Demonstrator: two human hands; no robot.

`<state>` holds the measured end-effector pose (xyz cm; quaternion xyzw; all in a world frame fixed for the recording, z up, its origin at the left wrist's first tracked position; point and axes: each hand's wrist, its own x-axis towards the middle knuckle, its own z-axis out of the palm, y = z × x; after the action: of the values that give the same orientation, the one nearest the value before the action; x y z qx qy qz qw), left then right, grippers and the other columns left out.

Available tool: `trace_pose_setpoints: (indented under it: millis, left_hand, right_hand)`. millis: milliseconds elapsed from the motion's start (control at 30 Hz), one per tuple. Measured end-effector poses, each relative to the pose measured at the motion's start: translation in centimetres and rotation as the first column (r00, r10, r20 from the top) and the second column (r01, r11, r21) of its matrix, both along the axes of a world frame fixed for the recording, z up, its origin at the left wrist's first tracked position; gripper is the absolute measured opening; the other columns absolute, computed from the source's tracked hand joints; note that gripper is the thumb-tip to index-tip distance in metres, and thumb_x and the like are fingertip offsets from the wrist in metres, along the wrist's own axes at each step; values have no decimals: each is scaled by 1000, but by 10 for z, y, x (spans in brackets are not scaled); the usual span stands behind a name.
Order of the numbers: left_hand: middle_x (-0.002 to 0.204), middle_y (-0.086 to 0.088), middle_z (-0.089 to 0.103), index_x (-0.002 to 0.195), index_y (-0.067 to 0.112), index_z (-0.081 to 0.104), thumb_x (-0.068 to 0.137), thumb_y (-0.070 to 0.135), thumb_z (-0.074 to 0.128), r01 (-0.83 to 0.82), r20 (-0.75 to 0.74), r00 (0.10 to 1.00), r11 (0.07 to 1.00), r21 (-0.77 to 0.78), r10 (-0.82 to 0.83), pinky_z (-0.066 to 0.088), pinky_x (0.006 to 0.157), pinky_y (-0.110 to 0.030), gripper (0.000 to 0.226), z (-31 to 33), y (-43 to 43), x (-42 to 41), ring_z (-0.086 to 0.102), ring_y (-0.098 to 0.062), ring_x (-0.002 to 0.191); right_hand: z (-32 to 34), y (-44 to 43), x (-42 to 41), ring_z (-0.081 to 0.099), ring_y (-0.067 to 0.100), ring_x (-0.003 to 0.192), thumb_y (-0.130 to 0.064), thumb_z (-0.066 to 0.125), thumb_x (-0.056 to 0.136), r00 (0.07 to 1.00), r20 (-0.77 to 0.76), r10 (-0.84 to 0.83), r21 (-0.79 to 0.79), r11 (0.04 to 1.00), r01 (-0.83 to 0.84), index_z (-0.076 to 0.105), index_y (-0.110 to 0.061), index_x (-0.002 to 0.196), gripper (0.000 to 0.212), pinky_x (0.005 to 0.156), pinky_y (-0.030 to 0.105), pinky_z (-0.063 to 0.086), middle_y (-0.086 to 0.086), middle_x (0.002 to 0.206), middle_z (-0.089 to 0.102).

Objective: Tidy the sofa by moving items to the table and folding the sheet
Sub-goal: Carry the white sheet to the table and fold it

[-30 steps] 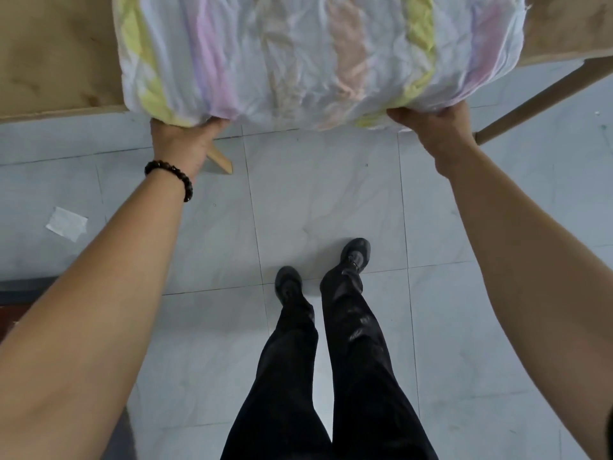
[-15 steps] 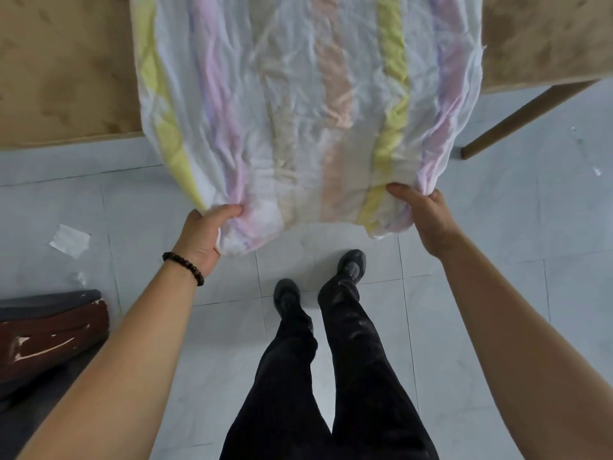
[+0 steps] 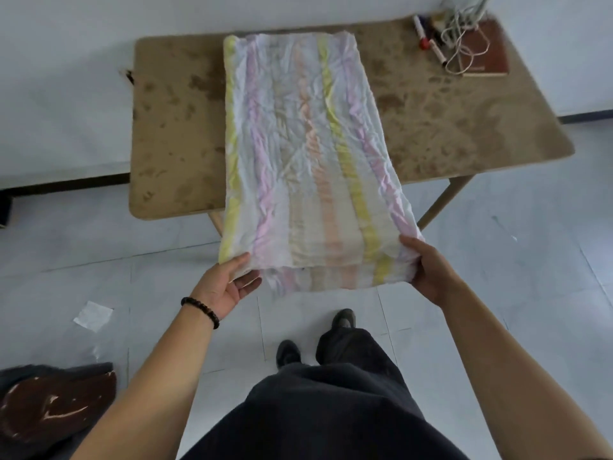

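A white sheet [image 3: 308, 151] with yellow, pink and orange stripes lies folded in a long strip across the brown table [image 3: 172, 134]. Its near end hangs past the table's front edge. My left hand [image 3: 229, 287], with a dark bead bracelet on the wrist, grips the near left corner, thumb on top. My right hand [image 3: 428, 270] grips the near right corner. Both hands hold that end up in the air above the floor.
At the table's far right lie a brown book [image 3: 484, 51], a white cord [image 3: 464, 51] and markers [image 3: 428, 38]. A scrap of paper [image 3: 93, 316] lies on the tiled floor at left. A dark brown sofa edge [image 3: 49, 406] shows at lower left. My legs and shoes [image 3: 343, 318] stand below.
I have stepped back and pulled the sheet's near end toward me, away from the table edge. The whole table and the sheet's far end have come into view.
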<state>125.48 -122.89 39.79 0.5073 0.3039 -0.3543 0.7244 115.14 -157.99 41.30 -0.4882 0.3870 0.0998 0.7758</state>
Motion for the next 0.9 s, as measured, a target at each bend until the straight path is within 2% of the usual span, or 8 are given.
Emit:
trace_pose_setpoints:
  millis: [167, 233, 400, 533, 667, 767, 833, 900]
  left_hand:
    - [107, -9, 64, 117, 11, 61, 91, 12, 61, -14, 67, 998, 999, 30, 12, 53, 89, -41, 26, 36, 3, 13, 60, -25, 92]
    - [106, -11, 64, 125, 7, 58, 93, 13, 59, 20, 82, 996, 998, 62, -25, 54, 86, -41, 33, 42, 3, 19, 61, -25, 88]
    - [104, -16, 69, 116, 5, 59, 95, 10, 54, 22, 109, 994, 998, 51, -28, 57, 75, -39, 23, 59, -4, 49, 67, -29, 88]
    - [81, -18, 73, 98, -3, 62, 95, 9, 47, -36, 86, 996, 999, -3, 37, 61, 66, -36, 19, 77, -17, 105, 73, -24, 68]
    - [77, -18, 73, 102, -6, 60, 97, 9, 40, -116, 21, 993, 993, -12, 116, 61, 58, -34, 25, 82, -45, 182, 73, -23, 64]
    - [87, -20, 73, 117, -7, 57, 99, 13, 39, -210, 9, 978, 977, -36, 211, 61, 74, -38, 32, 77, -72, 247, 74, -26, 75]
    - [115, -24, 66, 133, -5, 47, 100, 29, 45, -315, -14, 949, 944, -97, 315, 56, 87, -43, 48, 64, -90, 296, 68, -31, 100]
    - [140, -22, 46, 147, 0, 28, 96, 44, 50, -390, -38, 921, 918, -70, 388, 49, 97, -47, 71, 48, -106, 335, 53, -35, 122]
  right_hand:
    - [35, 9, 17, 72, 27, 91, -23, 62, 94, 991, -31, -129, -134, 983, 124, 61, -7, 125, 35, 72, 35, 60, 13, 113, 72]
    - [42, 11, 24, 73, 24, 78, -21, 63, 93, 985, -70, -155, -162, 977, 142, 63, -4, 119, 31, 62, 31, 59, 12, 100, 75]
    - [65, 0, 52, 69, 17, 67, -23, 52, 98, 996, -14, -85, -18, 996, 84, 65, -8, 116, 27, 53, 24, 55, 8, 88, 73]
    - [77, -22, 105, 69, 14, 66, -20, 53, 97, 985, 35, -168, 133, 978, 162, 68, -5, 99, 21, 60, 23, 57, 7, 81, 72]
    - [78, -48, 191, 68, 11, 59, -12, 49, 98, 972, 37, -232, 267, 940, 214, 65, 1, 93, 20, 55, 19, 57, 7, 73, 70]
    - [62, -70, 266, 71, 15, 64, -14, 49, 100, 961, 11, -278, 378, 890, 253, 59, 3, 111, 23, 56, 24, 59, 11, 81, 71]
    - [45, -87, 321, 74, 26, 76, -27, 48, 102, 941, -9, -338, 430, 848, 308, 53, 5, 121, 38, 57, 31, 60, 20, 99, 70]
    - [22, -101, 366, 68, 36, 100, -44, 49, 99, 929, -67, -365, 452, 819, 354, 41, 3, 137, 61, 76, 42, 60, 25, 127, 57]
